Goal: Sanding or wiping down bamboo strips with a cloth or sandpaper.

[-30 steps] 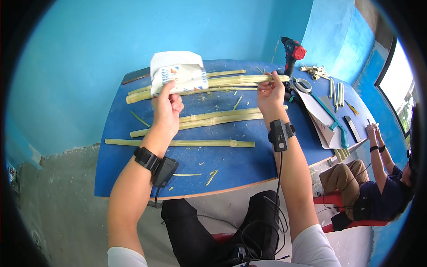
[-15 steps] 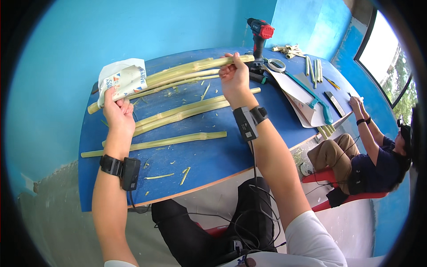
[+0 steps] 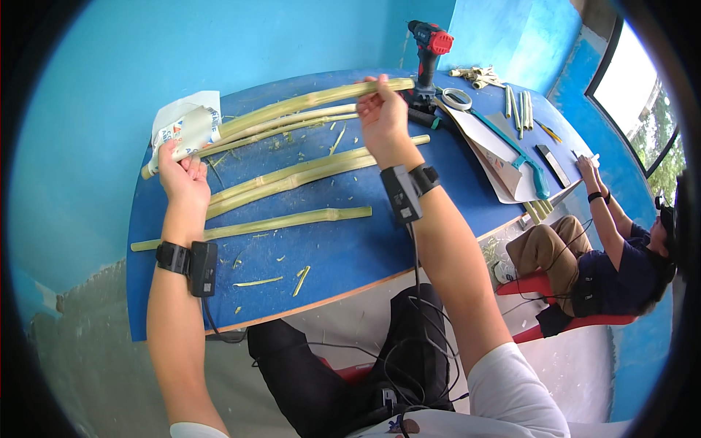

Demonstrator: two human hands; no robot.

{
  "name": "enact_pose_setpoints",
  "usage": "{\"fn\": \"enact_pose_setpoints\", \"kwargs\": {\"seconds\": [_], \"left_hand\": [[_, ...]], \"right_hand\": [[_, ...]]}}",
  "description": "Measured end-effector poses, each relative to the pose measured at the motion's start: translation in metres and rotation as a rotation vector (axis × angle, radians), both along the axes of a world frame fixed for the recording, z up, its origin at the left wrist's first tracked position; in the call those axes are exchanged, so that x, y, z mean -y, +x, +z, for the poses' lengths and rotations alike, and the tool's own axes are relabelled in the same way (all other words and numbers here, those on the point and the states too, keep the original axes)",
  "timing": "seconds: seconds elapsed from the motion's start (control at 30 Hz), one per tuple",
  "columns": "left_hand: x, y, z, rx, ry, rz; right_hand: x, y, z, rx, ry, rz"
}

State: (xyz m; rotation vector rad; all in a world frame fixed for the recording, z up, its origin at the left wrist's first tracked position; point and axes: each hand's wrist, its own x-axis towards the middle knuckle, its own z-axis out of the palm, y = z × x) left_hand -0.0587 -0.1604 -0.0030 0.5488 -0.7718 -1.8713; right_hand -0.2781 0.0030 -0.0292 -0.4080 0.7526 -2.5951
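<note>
My left hand [image 3: 184, 175] presses a folded sheet of white sandpaper [image 3: 184, 125] around the left end of a long pale green bamboo stalk [image 3: 299, 102]. My right hand [image 3: 381, 118] grips the same stalk near its right end, holding it just above the blue table [image 3: 343, 255]. Two more split stalks [image 3: 292, 125] lie directly beneath it. Both wrists wear black strapped devices.
More bamboo strips [image 3: 307, 171] and a single strip [image 3: 277, 223] lie mid-table among shavings. A red and black cordless drill [image 3: 427, 51], tape roll [image 3: 456, 97], teal handsaw [image 3: 518, 157] and paper sit at the right. A seated person [image 3: 621, 255] reaches onto the table's right edge.
The view has shifted, so the table sits more to the right. Both hands keep their hold; the sandpaper stays at the stalk's left end.
</note>
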Motion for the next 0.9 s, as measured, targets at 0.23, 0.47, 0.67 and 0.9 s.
{"fn": "enact_pose_setpoints", "kwargs": {"seconds": [0.23, 0.47, 0.67, 0.9], "left_hand": [[0.028, 0.003, -0.007, 0.043, -0.069, 0.145], [-0.014, -0.023, 0.0, 0.059, -0.103, -0.068], [0.014, -0.008, -0.008, 0.016, -0.169, -0.012], [0.014, -0.001, 0.003, -0.046, -0.052, 0.264]], "right_hand": [[-0.018, -0.023, 0.002, 0.333, -0.032, -0.296], [-0.022, -0.031, -0.003, 0.285, -0.006, -0.25], [-0.018, -0.024, 0.004, 0.337, -0.022, -0.292], [-0.031, -0.031, 0.006, 0.398, 0.044, -0.39]]}}
